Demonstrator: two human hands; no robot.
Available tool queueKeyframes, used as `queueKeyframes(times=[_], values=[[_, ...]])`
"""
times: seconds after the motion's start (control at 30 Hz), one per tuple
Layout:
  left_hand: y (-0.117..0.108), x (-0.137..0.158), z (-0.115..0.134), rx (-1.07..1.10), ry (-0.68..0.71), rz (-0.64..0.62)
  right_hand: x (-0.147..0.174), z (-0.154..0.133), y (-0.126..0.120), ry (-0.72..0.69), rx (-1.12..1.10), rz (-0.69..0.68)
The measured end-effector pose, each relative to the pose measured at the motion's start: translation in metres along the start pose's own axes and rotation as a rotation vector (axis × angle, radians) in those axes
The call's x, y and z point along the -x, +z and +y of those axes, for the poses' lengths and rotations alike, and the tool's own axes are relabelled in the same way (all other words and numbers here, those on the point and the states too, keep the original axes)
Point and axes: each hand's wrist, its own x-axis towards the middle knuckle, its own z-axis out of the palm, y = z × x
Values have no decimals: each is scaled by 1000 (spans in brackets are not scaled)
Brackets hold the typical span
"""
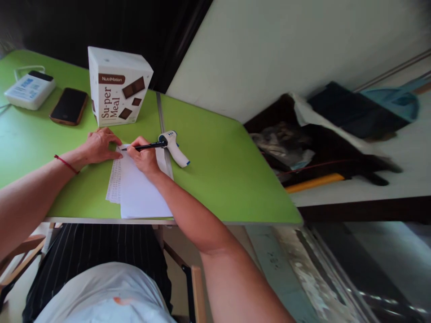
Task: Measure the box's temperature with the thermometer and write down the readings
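My right hand (144, 154) grips a black pen (150, 146), its tip at the top left of a white sheet of paper (144, 193). Beneath that sheet, a page covered in small writing (113, 184) sticks out on the left. My left hand (101, 147) lies on the table with fingers spread, thumb and fingertips at the papers' upper left edge. Just right of the pen's back end lies a white infrared thermometer (177, 150) with blue trim. Behind my left hand stands a white Super Meal box (121, 92).
On the green table (215, 179), a dark phone (69, 106) and a white device with a cable (31, 89) lie to the left. A wall (269, 54) rises behind. Right of the table is a cluttered ledge holding a blue dustpan-like item (390, 103).
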Motion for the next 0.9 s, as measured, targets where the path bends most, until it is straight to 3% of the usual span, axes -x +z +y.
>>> queueKeyframes(times=[0.9], values=[[0,0,-2,-64,1,-6,-2,4,0,-19,0,16]])
